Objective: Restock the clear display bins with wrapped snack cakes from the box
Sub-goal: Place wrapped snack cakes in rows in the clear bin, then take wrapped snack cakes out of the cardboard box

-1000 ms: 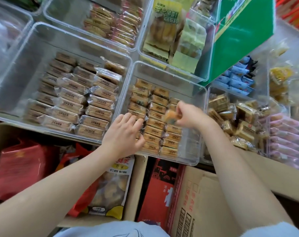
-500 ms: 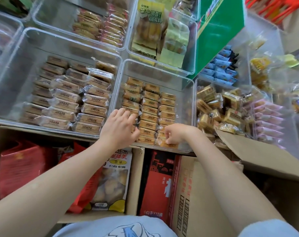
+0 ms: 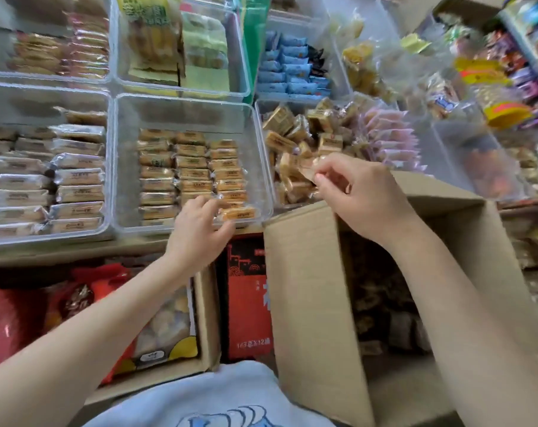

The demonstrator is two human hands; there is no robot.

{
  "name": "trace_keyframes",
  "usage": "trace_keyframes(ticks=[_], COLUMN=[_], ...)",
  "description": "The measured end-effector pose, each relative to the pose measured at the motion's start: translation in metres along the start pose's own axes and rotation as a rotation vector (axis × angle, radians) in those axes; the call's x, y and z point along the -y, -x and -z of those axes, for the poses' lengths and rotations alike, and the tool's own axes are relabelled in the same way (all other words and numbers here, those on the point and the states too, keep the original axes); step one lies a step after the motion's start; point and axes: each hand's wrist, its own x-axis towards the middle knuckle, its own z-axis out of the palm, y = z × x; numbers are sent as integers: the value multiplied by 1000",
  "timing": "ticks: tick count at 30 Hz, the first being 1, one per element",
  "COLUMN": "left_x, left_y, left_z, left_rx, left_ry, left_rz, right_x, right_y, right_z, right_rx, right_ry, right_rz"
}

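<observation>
The middle clear bin (image 3: pixel 187 101) holds three rows of orange wrapped snack cakes (image 3: pixel 187 174). My left hand (image 3: pixel 200 232) reaches over the bin's front rim, and its loosely bent fingers touch the left end of the frontmost cake (image 3: pixel 240 214) in the right row. Further right, my right hand (image 3: pixel 363 195) hovers over the far edge of the open cardboard box (image 3: pixel 307 288), thumb and forefinger pinching the wrapper of a small tan cake (image 3: pixel 306 172). Wrapped cakes (image 3: pixel 381 306) lie dim inside the box.
A left bin (image 3: pixel 46 97) holds pale wrapped cakes. The right bin (image 3: pixel 260 103) is heaped with tan square cakes and pink packets (image 3: pixel 388 140). More bins stand behind. Under the shelf sit a red carton (image 3: pixel 249 303) and a box of red bags (image 3: pixel 12 328).
My right hand set a cake at the front of the middle bin's right row, then moved right over the box. My left hand slid right along the rim to that cake.
</observation>
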Motion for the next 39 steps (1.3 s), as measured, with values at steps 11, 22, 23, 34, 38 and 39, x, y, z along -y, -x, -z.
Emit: trace_keyframes(ticks=[11, 22, 23, 34, 38, 39], left_x=[-139, -150, -149, -148, -148, -148], left_y=[74, 82, 81, 80, 79, 80], left_z=[-104, -116, -117, -122, -120, -117], left_rx=[120, -4, -14, -12, 45, 58], left_ry=[504, 550, 553, 598, 598, 570], left_rz=[64, 108, 124, 96, 123, 140], right_x=[-181, -269, -273, -260, -208, -193], right_y=[95, 85, 85, 74, 80, 86], right_z=[-59, -154, -164, -146, -60, -40], right_rx=[433, 599, 635, 746, 659, 611], right_ry=[93, 86, 106, -77, -194, -205], right_rz=[-357, -519, -528, -495, -378, -342])
